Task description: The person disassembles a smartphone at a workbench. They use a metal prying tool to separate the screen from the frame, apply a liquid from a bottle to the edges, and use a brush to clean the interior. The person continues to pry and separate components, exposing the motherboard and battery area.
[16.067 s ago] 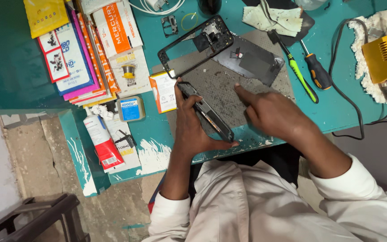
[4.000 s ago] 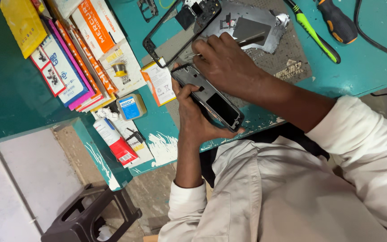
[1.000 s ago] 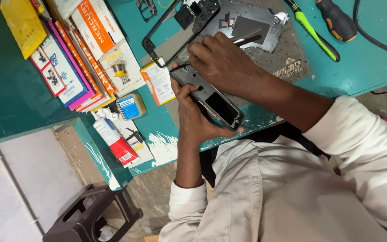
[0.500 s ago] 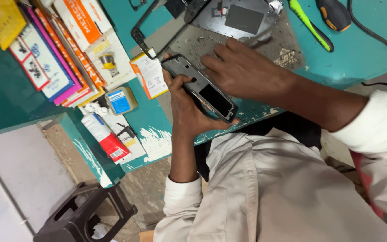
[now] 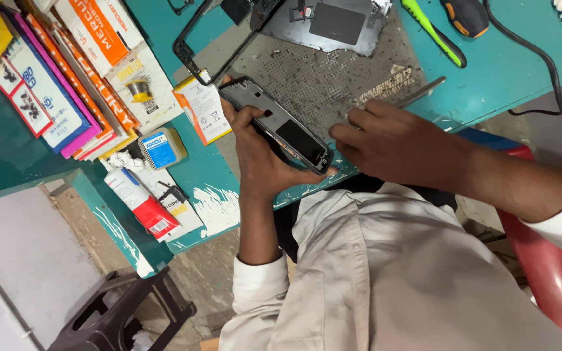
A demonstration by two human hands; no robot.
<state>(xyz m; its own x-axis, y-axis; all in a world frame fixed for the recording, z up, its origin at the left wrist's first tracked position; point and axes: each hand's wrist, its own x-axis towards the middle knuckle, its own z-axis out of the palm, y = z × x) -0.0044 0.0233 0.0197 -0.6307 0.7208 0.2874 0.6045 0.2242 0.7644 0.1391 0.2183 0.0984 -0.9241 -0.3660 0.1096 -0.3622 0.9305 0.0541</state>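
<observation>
Holding the thin black opened phone body with its bare metal frame (image 5: 274, 123) tilted above the teal bench (image 5: 521, 58), my left hand (image 5: 261, 156) clamps its long edges. My right hand (image 5: 391, 140) hovers just beside it, loosely curled and empty. It looks light, stiff and fragile; edges are safest to grip.

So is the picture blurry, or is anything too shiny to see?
Head view: mostly sharp and evenly lit; the left hand gripping the phone is crisp, the right hand slightly soft; the phone's dark panel shows little glare; shadows on the grey mat are soft.
</observation>
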